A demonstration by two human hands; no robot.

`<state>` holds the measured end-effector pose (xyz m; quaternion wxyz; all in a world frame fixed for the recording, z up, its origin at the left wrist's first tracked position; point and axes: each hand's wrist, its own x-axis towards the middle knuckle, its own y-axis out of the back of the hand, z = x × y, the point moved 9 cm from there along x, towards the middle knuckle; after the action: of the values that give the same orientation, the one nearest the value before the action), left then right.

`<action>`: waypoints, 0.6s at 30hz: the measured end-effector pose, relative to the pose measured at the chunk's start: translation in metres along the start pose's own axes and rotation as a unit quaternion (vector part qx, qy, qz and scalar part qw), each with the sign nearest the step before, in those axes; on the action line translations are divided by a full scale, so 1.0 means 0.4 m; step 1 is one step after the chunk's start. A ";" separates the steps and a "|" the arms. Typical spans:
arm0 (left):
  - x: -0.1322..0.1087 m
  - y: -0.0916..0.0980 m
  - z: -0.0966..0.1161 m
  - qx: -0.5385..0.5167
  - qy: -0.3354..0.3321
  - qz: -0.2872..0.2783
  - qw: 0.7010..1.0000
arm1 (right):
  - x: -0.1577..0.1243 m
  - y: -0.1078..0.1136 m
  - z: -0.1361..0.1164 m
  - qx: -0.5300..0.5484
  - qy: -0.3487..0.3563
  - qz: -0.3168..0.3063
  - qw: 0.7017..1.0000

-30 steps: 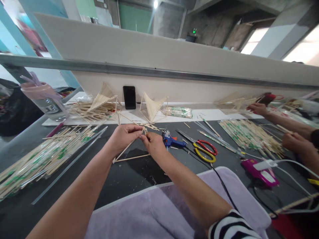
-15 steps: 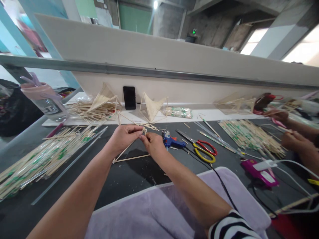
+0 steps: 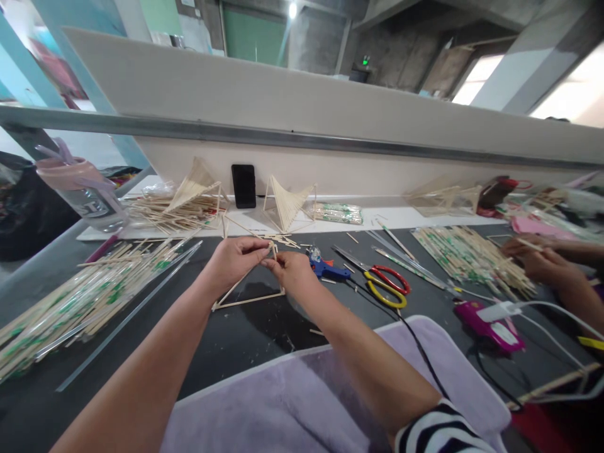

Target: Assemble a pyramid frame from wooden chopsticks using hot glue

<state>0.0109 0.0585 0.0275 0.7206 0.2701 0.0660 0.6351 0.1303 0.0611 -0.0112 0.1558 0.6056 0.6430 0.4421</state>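
My left hand (image 3: 233, 258) and my right hand (image 3: 292, 272) meet over the dark table, both pinched on the top corner of a small frame of thin wooden sticks (image 3: 248, 297). The frame's base rests on the table between my forearms. A blue glue gun (image 3: 328, 270) lies just right of my right hand. Red and yellow scissors (image 3: 387, 284) lie further right.
Piles of wrapped sticks lie at left (image 3: 80, 296) and right (image 3: 472, 258). Finished stick models (image 3: 287, 202) and a black phone (image 3: 244, 185) stand on the white ledge. A lidded cup (image 3: 80, 189) is far left. Another person's hands (image 3: 542, 259) work at right, near a pink glue gun (image 3: 493, 322).
My hands have stayed on the stick frame. The other person's hands at right drew back from the ledge toward the table's near side.
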 end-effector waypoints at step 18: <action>0.006 0.005 -0.032 0.044 0.044 -0.001 0.998 | 0.006 0.234 0.274 -0.201 -0.162 -0.126 0.958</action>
<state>0.0039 0.0647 0.0184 0.7050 0.2732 0.1254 0.6424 0.2707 0.0932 -0.0010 0.4305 0.5398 0.5780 0.4349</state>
